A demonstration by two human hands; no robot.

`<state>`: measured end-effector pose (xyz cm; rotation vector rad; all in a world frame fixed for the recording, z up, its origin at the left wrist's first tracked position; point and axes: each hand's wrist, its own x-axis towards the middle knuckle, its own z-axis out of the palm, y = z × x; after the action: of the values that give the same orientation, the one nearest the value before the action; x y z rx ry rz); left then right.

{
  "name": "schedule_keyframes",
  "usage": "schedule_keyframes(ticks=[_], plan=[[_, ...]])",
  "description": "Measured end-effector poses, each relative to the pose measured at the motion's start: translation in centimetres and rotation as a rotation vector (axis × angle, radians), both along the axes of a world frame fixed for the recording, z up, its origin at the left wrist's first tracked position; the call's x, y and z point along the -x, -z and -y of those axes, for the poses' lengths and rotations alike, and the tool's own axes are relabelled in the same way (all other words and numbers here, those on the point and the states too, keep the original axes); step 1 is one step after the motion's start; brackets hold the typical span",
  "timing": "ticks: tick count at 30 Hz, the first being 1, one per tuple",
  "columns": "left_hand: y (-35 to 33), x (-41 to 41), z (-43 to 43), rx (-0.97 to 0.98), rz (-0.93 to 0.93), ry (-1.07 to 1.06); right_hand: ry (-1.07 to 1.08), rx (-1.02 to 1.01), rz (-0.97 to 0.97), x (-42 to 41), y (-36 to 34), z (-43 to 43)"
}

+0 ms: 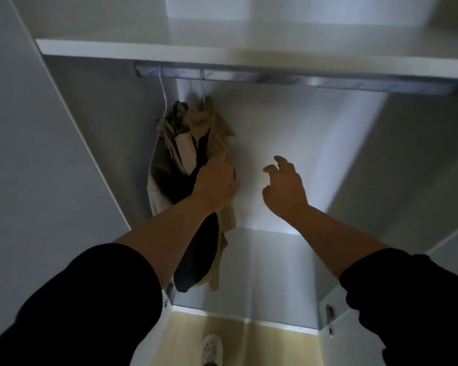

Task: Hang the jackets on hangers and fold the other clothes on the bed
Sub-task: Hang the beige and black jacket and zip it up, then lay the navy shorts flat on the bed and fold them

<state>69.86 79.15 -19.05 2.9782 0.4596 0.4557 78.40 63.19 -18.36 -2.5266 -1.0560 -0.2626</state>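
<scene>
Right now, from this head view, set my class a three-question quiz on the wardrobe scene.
1. True or false: the right hand holds a hanger.
2. How many hangers hang on the rail?
3. The left hand touches: A the rail, B the beige jacket, C the right hand.

Key: 1 false; 2 two; 3 B.

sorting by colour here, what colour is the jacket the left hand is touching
The jacket is beige with a dark inner side; the head view shows it best.
</scene>
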Motion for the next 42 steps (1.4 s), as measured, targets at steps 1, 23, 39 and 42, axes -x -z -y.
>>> schedule_keyframes(ticks=[1,23,39,42], plan=[[0.0,0.6,1.9,-0.101,-0.024,0.051,0.014,0.028,0.026,0.6,0.1,2.0],[-4.3,18.3,29.3,-0.126,0.186,0.822,0.897,0.109,0.097,29.2,-4.8,31.5],[-3.7,49.9,59.3,-0.190,0.143,1.583,1.658,0.108,-0.023,73.1,-2.8,52.9],[-3.7,59.4,64.7,-0.192,0.155,1.713,1.802,0.103,-0.028,83.9,-2.6,56.2]])
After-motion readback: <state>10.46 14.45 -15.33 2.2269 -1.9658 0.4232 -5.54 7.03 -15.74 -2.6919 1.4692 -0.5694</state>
